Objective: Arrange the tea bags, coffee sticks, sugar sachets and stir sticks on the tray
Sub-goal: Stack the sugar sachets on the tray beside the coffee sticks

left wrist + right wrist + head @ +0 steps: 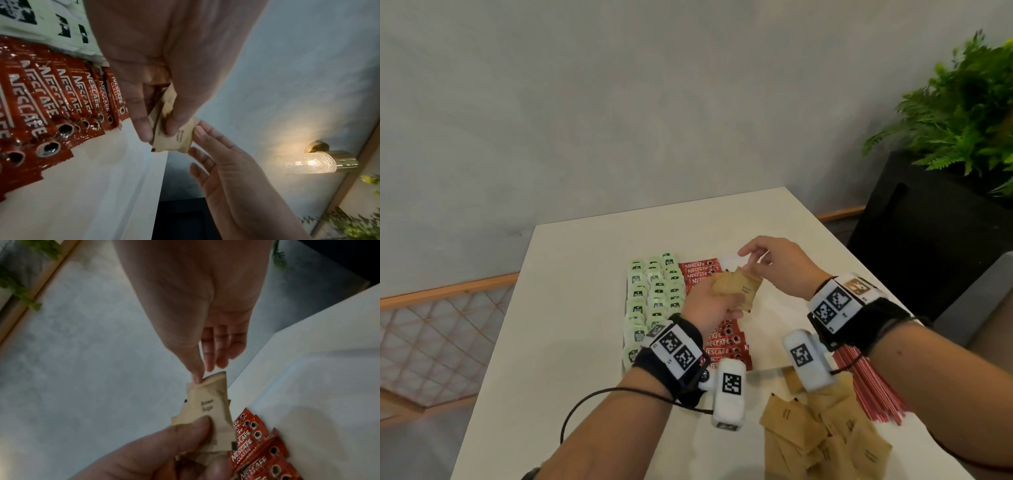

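Observation:
My left hand grips a small stack of brown sugar sachets above the white tray. My right hand pinches the far corner of the top sachet between thumb and index tip, the other fingers straight. On the tray, green tea bags lie in columns at the left. Red coffee sticks are fanned beside them; the tray's right part is bare. Loose sugar sachets and a bundle of red stir sticks lie on the table near me, under my right forearm.
The white table stands against a grey wall, with its left and right edges close to the tray. A black planter with a green plant stands off the right side. A lit wall lamp shows in the left wrist view.

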